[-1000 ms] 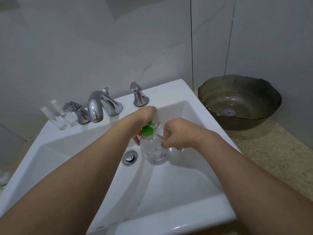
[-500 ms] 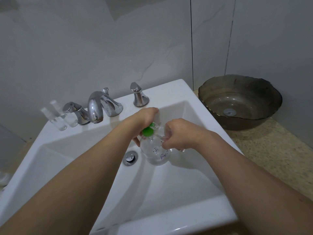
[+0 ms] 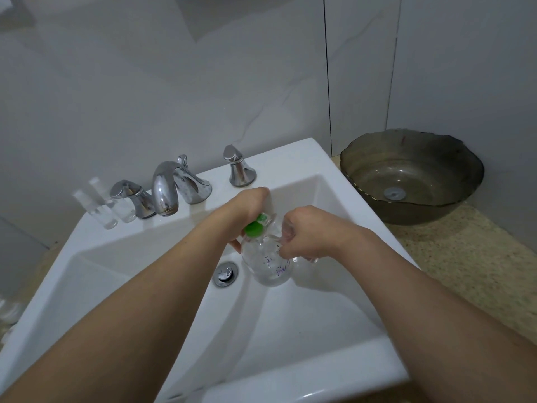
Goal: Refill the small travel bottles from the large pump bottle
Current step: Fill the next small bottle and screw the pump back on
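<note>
While both hands grip the clear pump bottle (image 3: 268, 264) over the sink (image 3: 290, 373), its purple handwriting stays illegible.

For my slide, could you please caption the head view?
Both hands, left hand and right hand, hold a green-topped pump bottle over the sink.
</note>
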